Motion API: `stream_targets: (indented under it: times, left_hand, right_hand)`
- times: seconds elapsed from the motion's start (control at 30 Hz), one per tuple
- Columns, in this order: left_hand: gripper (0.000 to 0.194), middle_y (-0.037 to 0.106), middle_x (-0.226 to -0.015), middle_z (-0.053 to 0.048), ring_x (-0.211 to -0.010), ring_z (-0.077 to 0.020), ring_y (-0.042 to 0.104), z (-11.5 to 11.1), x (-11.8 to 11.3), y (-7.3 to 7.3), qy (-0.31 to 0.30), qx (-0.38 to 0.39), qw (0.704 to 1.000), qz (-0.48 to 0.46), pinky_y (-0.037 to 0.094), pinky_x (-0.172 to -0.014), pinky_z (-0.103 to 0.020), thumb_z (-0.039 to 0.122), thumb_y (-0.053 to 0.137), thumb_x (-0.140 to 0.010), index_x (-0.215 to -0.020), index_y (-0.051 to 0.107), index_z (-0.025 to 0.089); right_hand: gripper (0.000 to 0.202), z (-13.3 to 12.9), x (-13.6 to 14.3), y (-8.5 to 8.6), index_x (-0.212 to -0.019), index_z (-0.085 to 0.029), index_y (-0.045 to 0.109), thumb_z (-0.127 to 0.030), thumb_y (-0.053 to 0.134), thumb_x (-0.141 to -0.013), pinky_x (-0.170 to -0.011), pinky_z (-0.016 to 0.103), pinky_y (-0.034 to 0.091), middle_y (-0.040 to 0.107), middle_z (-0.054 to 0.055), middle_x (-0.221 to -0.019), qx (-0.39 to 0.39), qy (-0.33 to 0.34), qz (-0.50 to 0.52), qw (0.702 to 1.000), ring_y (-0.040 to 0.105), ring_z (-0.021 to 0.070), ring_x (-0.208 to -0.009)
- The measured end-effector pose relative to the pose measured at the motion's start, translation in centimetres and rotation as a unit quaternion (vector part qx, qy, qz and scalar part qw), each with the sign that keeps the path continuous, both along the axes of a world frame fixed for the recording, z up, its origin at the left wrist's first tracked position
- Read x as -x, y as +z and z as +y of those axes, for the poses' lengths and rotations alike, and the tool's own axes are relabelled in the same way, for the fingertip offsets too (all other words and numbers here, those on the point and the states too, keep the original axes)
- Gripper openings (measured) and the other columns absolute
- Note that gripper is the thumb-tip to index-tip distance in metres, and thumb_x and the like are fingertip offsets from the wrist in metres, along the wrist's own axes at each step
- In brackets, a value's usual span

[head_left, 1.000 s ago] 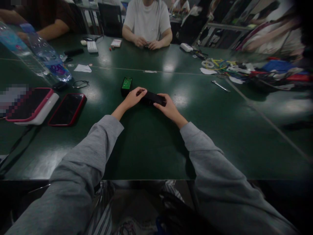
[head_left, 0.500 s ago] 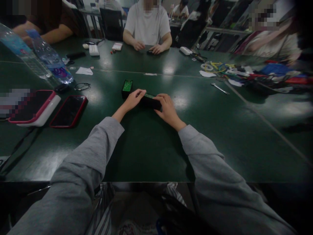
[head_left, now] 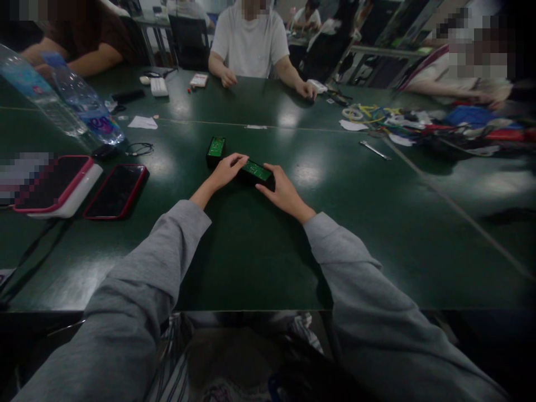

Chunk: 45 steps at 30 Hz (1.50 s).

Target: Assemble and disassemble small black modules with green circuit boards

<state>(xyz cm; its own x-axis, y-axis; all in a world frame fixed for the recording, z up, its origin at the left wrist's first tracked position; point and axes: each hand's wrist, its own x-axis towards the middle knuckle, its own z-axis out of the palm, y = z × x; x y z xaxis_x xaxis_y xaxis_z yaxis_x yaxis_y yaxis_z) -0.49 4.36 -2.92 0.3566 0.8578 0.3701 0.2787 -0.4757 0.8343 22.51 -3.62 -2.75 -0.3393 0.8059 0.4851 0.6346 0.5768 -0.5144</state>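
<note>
A black box with a green circuit board (head_left: 257, 170) in its upper face is between my two hands, just above or on the green table (head_left: 251, 251). My left hand (head_left: 226, 170) grips its left end, with thumb and fingers close together. Around the right end, my right hand (head_left: 283, 188) has its fingers on the far edge and its thumb on the near side. Another black box with a green board (head_left: 216, 147) stands on the table just beyond my left hand.
Left lie a red-edged phone (head_left: 117, 191), a pink-edged device (head_left: 54, 184) and plastic bottles (head_left: 86, 103). A wrench (head_left: 375, 150) and tangled cables (head_left: 422, 124) lie to the right. Across the table sits a person in a white shirt (head_left: 251, 44).
The box in my hands has tilted so its green board faces me more. The person opposite has moved one hand rightwards, toward a white object.
</note>
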Motion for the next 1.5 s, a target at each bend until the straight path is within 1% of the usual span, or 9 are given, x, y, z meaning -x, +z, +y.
stream_targets:
  times: [0.13,0.33,0.57,0.8,1.1,1.23,1.33,1.4,1.5]
  left_hand:
    - [0.048,0.073,-0.120,-0.008,-0.116,-0.0240,0.064,-0.2,-0.1,0.3,0.006,0.009,1.000,0.011,0.044,-0.108,-0.040,0.059,0.044,-0.102,-0.116,0.071,0.022]
    - [0.049,0.073,-0.121,-0.009,-0.116,-0.0241,0.065,-0.2,-0.1,0.2,0.004,0.000,1.000,0.004,0.045,-0.107,-0.039,0.061,0.046,-0.099,-0.115,0.072,0.021]
    - [0.048,0.074,-0.120,-0.009,-0.115,-0.0237,0.066,-0.1,-0.2,0.1,0.015,-0.003,1.000,0.017,0.046,-0.107,-0.039,0.061,0.048,-0.098,-0.114,0.071,0.022]
    - [0.053,0.073,-0.121,-0.009,-0.116,-0.0248,0.065,-0.3,-0.1,0.4,0.002,0.000,1.000,0.009,0.046,-0.107,-0.040,0.067,0.049,-0.096,-0.114,0.072,0.022]
    - [0.059,0.073,-0.115,-0.009,-0.112,-0.0246,0.065,-1.1,0.0,0.9,-0.007,0.027,1.000,-0.002,0.047,-0.103,-0.039,0.071,0.051,-0.094,-0.112,0.072,0.020]
    - [0.061,0.073,-0.112,-0.009,-0.109,-0.0249,0.065,-1.5,0.0,1.3,0.000,0.019,1.000,0.021,0.048,-0.100,-0.039,0.073,0.046,-0.094,-0.108,0.073,0.020]
    - [0.061,0.073,-0.114,-0.010,-0.109,-0.0244,0.066,-1.3,-0.1,1.1,-0.001,0.017,1.000,0.017,0.049,-0.098,-0.039,0.074,0.046,-0.094,-0.110,0.072,0.021]
    - [0.060,0.073,-0.116,-0.010,-0.109,-0.0237,0.067,-1.1,-0.1,0.9,-0.005,0.018,1.000,0.009,0.050,-0.098,-0.038,0.073,0.049,-0.093,-0.112,0.071,0.021]
    - [0.059,0.074,-0.116,-0.010,-0.108,-0.0230,0.067,-1.0,-0.2,0.8,-0.003,0.015,1.000,0.010,0.050,-0.097,-0.037,0.072,0.051,-0.093,-0.112,0.072,0.021]
  right_hand:
    - [0.063,-0.1,0.1,0.1,-0.145,-0.019,0.045,-0.050,0.062,-0.093,-0.110,0.057,0.048,0.056,0.018,-0.138,0.013,-0.002,-0.015,1.000,0.059,0.0347,-0.127]
    - [0.066,-0.1,0.1,0.1,-0.147,-0.018,0.043,-0.049,0.063,-0.092,-0.112,0.059,0.046,0.055,0.019,-0.142,0.015,-0.004,-0.015,1.000,0.056,0.0361,-0.132]
    - [0.057,-0.3,0.3,0.3,-0.139,-0.018,0.047,-0.042,0.064,-0.089,-0.105,0.057,0.052,0.060,0.018,-0.132,0.014,-0.015,-0.015,1.000,0.062,0.0343,-0.119]
    - [0.055,-0.4,0.4,0.6,-0.138,-0.022,0.045,-0.031,0.063,-0.088,-0.114,0.055,0.046,0.056,0.015,-0.136,-0.025,0.005,0.004,1.000,0.056,0.0318,-0.128]
    - [0.053,-0.6,0.3,0.8,-0.136,-0.025,0.046,-0.027,0.063,-0.086,-0.114,0.055,0.044,0.056,0.013,-0.135,-0.020,0.029,0.023,0.999,0.055,0.0304,-0.129]
    - [0.052,-0.6,0.4,1.1,-0.134,-0.027,0.048,-0.034,0.066,-0.086,-0.113,0.056,0.045,0.056,0.012,-0.134,0.012,0.033,0.038,0.999,0.055,0.0309,-0.128]
    - [0.060,-0.2,0.3,0.8,-0.132,-0.027,0.047,-0.051,0.072,-0.084,-0.114,0.055,0.045,0.056,0.012,-0.136,0.057,0.034,0.083,0.994,0.054,0.0313,-0.130]
    - [0.066,0.3,0.2,0.6,-0.131,-0.026,0.046,-0.064,0.070,-0.083,-0.113,0.054,0.047,0.057,0.013,-0.136,0.092,0.028,0.126,0.987,0.055,0.0310,-0.130]
    - [0.066,0.7,-0.1,0.2,-0.130,-0.026,0.046,-0.070,0.066,-0.085,-0.109,0.055,0.050,0.062,0.013,-0.131,0.154,0.022,0.176,0.972,0.060,0.0302,-0.124]
